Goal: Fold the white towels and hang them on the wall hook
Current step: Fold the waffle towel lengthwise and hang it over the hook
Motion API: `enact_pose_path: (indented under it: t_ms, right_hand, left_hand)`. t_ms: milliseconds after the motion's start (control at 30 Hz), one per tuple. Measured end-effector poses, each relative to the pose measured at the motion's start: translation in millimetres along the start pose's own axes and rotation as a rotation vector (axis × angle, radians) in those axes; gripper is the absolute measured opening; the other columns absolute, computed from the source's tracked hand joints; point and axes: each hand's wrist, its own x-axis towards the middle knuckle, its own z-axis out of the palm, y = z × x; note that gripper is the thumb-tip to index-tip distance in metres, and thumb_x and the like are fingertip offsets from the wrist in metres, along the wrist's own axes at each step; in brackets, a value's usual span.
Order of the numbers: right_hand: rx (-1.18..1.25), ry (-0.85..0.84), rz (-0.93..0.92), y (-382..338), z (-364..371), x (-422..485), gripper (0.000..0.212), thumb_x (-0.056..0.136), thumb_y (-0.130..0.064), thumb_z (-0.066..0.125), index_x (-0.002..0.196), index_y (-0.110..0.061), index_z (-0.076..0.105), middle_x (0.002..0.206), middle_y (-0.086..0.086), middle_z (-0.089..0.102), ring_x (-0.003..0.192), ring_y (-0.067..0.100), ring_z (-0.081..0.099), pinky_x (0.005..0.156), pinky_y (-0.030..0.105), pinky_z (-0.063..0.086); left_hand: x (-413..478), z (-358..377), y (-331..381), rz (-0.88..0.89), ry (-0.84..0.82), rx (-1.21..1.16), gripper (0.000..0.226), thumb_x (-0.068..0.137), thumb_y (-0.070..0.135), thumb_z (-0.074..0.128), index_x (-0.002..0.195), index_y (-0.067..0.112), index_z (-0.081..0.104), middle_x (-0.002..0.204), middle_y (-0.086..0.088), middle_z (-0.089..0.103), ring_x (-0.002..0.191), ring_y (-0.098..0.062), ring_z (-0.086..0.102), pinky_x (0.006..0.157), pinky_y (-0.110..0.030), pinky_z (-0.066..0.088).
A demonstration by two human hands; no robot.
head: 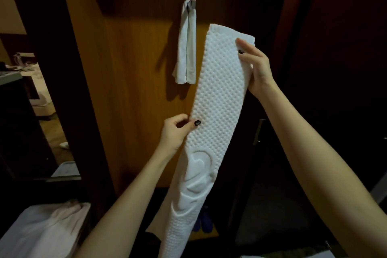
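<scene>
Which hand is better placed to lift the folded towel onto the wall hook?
Probably the right hand: it holds the towel near its top end, higher and nearer the hook. The left hand pinches the edge lower down.

The held towel (217,94) is white, embossed with a grid of raised dots and a curved motif nearer; the hung towel (186,48) is plain bluish white; the wooden panel (136,69) is orange-brown; the fingernails (197,122) are dark

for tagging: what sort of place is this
Likely a hotel room or bedroom: orange-brown wooden panel with a small metal hook holding a folded white towel, and a pale-sheeted bed at left.
</scene>
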Motion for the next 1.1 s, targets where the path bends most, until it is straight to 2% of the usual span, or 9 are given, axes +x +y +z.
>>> enact_pose_path:
  t_ms: [133, 300, 433, 567, 700, 767, 833, 933, 1100]
  right_hand:
    - [-0.01, 0.04, 0.011, 1, -2, 3, 0.034, 0.088, 0.002, 0.05, 0.105, -0.021, 0.068, 0.111, -0.005, 0.068, 0.103, 0.015, 0.067, 0.084, 0.03, 0.056]
    - [-0.065, 0.038, 0.017, 7, 13, 5, 0.032, 0.092, 0.0, 0.049, 0.115, -0.015, 0.065, 0.117, 0.005, 0.065, 0.102, 0.02, 0.067, 0.076, 0.027, 0.055]
    - [-0.067, 0.008, 0.086, 14, 16, 5, 0.055, 0.098, -0.014, 0.049, 0.149, -0.029, 0.033, 0.137, -0.001, 0.049, 0.107, 0.02, 0.064, 0.076, 0.031, 0.057]
    - [-0.103, -0.136, 0.263, 52, 4, -36, 0.073, 0.099, -0.034, 0.048, 0.15, -0.047, -0.003, 0.132, 0.01, 0.059, 0.08, 0.028, 0.066, 0.066, 0.041, 0.051]
    - [-0.17, -0.211, 0.157, 85, -4, -76, 0.085, 0.089, -0.03, 0.066, 0.148, -0.052, 0.007, 0.158, 0.0, 0.026, 0.131, 0.028, 0.049, 0.101, 0.051, 0.047]
    - [-0.134, -0.21, 0.1, 83, -3, -80, 0.086, 0.088, -0.025, 0.069, 0.147, -0.053, 0.014, 0.155, -0.016, 0.025, 0.137, 0.024, 0.041, 0.108, 0.052, 0.041]
    - [-0.111, -0.227, 0.091, 79, 0, -81, 0.085, 0.089, -0.019, 0.068, 0.148, -0.05, 0.016, 0.137, -0.032, 0.035, 0.133, 0.018, 0.047, 0.105, 0.044, 0.046]
    - [-0.111, -0.223, 0.052, 73, 4, -80, 0.084, 0.088, -0.009, 0.068, 0.15, -0.042, 0.021, 0.137, -0.014, 0.047, 0.12, 0.016, 0.059, 0.093, 0.036, 0.054]
    - [-0.032, -0.081, -0.009, 59, 18, -67, 0.049, 0.087, -0.004, 0.065, 0.127, -0.031, 0.057, 0.123, 0.001, 0.063, 0.102, 0.019, 0.068, 0.079, 0.031, 0.057]
  left_hand:
    - [2, -4, 15, 0.06, -0.138, -0.036, 0.04, 0.087, 0.008, 0.064, 0.111, 0.038, 0.052, 0.107, 0.006, 0.058, 0.093, 0.003, 0.059, 0.08, -0.016, 0.049]
    - [10, -9, 35, 0.007, -0.456, 0.037, 0.039, 0.091, 0.015, 0.056, 0.114, 0.044, 0.065, 0.117, 0.025, 0.064, 0.112, 0.005, 0.056, 0.089, -0.008, 0.042]
    - [13, -7, 30, 0.007, -0.291, -0.13, 0.038, 0.087, 0.01, 0.063, 0.112, 0.037, 0.068, 0.123, 0.018, 0.063, 0.123, -0.004, 0.052, 0.096, -0.015, 0.043]
    - [17, -2, 24, 0.01, -0.155, -0.249, 0.041, 0.089, 0.001, 0.057, 0.115, 0.031, 0.066, 0.123, 0.012, 0.064, 0.12, -0.008, 0.055, 0.092, -0.02, 0.047]
    - [31, 0, 31, 0.015, -0.091, -0.207, 0.036, 0.089, -0.001, 0.057, 0.112, 0.026, 0.063, 0.117, 0.01, 0.064, 0.109, -0.006, 0.06, 0.083, -0.02, 0.05]
    - [39, -1, 35, 0.02, -0.052, -0.121, 0.032, 0.088, -0.002, 0.057, 0.105, 0.025, 0.052, 0.112, -0.002, 0.059, 0.1, -0.008, 0.06, 0.076, -0.021, 0.05]
    - [48, -1, 37, 0.033, -0.029, 0.019, 0.031, 0.089, -0.001, 0.058, 0.102, 0.025, 0.046, 0.115, -0.013, 0.056, 0.102, -0.019, 0.059, 0.078, -0.026, 0.051]
    - [59, 0, 41, 0.069, -0.053, 0.155, 0.035, 0.089, 0.0, 0.058, 0.109, 0.024, 0.042, 0.124, -0.018, 0.053, 0.113, -0.028, 0.057, 0.09, -0.036, 0.052]
    - [51, -9, 35, -0.012, 0.061, -0.096, 0.031, 0.089, 0.004, 0.062, 0.104, 0.02, 0.039, 0.105, -0.003, 0.059, 0.086, 0.001, 0.064, 0.071, -0.016, 0.051]
